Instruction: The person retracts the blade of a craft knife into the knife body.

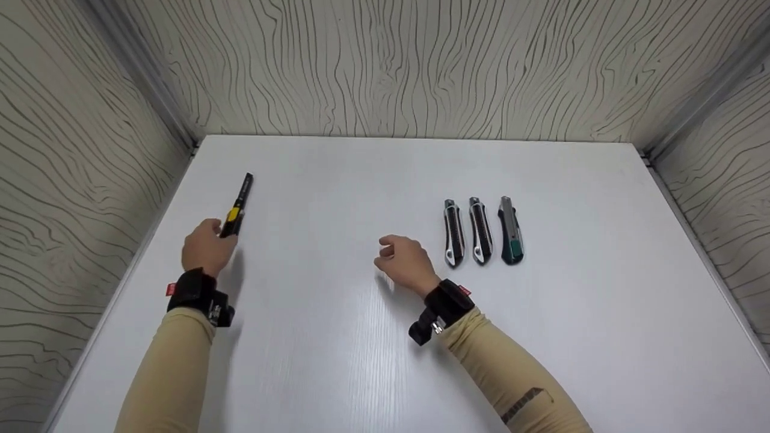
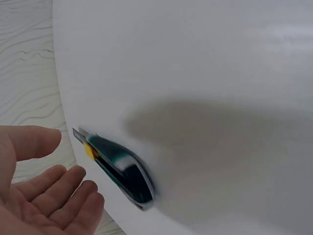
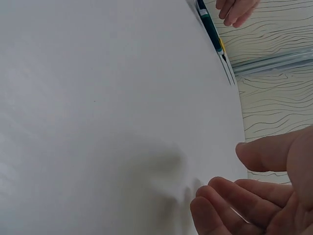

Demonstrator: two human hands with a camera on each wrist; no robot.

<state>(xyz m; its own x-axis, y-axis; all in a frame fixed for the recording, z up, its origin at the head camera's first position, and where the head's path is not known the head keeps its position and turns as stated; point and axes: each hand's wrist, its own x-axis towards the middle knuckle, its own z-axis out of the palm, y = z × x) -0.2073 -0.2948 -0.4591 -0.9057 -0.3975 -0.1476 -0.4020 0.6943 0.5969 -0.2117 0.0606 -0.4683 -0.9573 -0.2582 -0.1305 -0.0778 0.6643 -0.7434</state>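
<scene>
A utility knife (image 1: 242, 195) with a dark body and a yellow slider lies on the left part of the white table. My left hand (image 1: 208, 248) is just at the near end of this knife. In the left wrist view its thumb and fingers are spread apart, with the same knife (image 2: 122, 169) lying beyond the fingertips. Over the middle of the table is my right hand (image 1: 406, 263), fingers loosely bent and holding nothing. From the right wrist, the knife (image 3: 211, 32) shows at the top beside the left hand (image 3: 238, 10).
To the right of my right hand, three more utility knives lie side by side: two silver-and-black ones (image 1: 454, 233) (image 1: 480, 231) and a grey one with a green slider (image 1: 511, 231). Wood-patterned panels (image 1: 385, 66) stand behind and beside the white table (image 1: 337, 174).
</scene>
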